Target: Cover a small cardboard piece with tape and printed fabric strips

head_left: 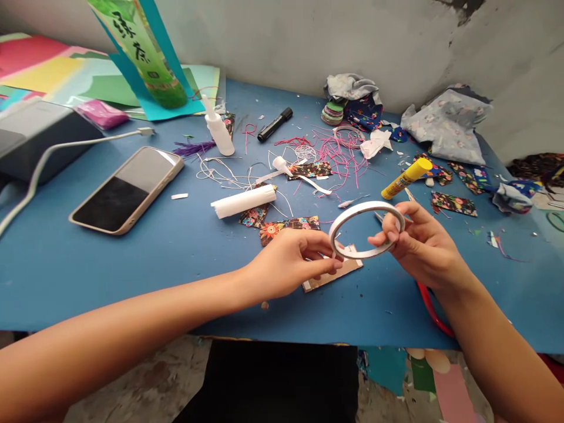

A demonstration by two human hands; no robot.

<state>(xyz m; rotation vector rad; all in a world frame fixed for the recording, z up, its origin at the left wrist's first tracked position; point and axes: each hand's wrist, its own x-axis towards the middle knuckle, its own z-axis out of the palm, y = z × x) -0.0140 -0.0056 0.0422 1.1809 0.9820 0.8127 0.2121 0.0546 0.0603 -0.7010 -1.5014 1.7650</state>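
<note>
Atop the blue counter (185,258), cardboard (333,277) is lying partly bare, right grip (423,249) clamping a tape roll (369,253), hold of left grip (291,258) unclear.

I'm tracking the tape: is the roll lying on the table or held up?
Held up: the right hand grips the tape roll above the table.

Blue worktop (176,264), scattered with paper scraps (180,196). Lying on it: smartphone (126,191), black marker (275,124), tangled pink cord (337,151), floral fabric strip (453,203), piece of brown card (330,278). White squeeze bottle (220,135) standing. Red handle (434,312), possibly scissors, partly hidden.
</note>
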